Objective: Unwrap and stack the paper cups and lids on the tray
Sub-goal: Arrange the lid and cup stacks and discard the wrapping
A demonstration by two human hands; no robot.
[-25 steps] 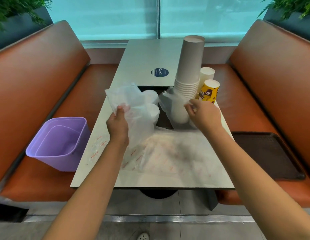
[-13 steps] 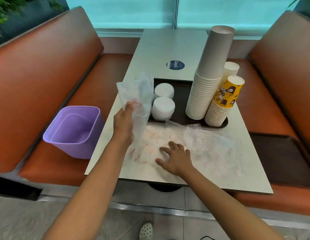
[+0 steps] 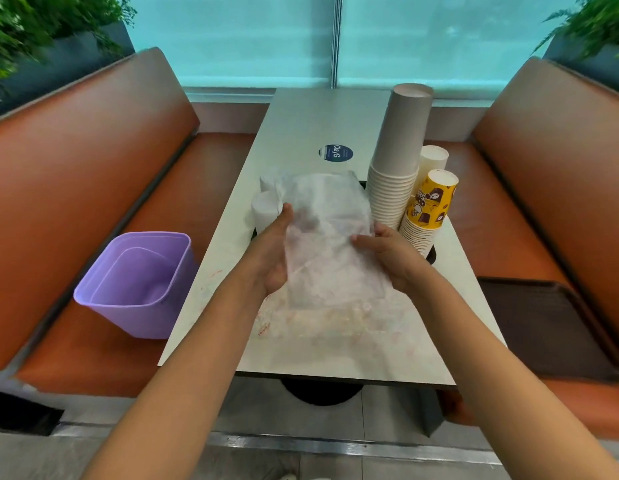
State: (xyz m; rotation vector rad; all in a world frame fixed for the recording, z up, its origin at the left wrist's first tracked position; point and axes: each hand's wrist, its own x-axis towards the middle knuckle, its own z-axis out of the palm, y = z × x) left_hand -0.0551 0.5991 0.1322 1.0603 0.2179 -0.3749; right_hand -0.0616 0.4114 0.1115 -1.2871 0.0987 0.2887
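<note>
Two hands hold one clear plastic wrapper (image 3: 327,244) raised above the bench (image 3: 301,133). Left hand (image 3: 271,252) grip: fingers curled on the wrapper's 9 o'clock edge. Right hand (image 3: 391,252) grip: fingers curled on its 3 o'clock edge. One flat wrapper (image 3: 335,318) lies beneath. One purple bin (image 3: 138,282) stands at 9 o'clock. Three cup stacks sit at 1 o'clock: grey stack (image 3: 399,150), yellow stack (image 3: 429,209), white stack (image 3: 432,159). White lids (image 3: 264,211) show at 11 o'clock. The tray (image 3: 431,254) edge shows under the yellow stack.

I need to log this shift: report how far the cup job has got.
Done: grey cups, yellow cups and white lids stand unwrapped on the tray.
In hand: left hand and right hand grip an empty plastic wrapper.
Left: binning wrappers, likely in the purple bin.
</note>
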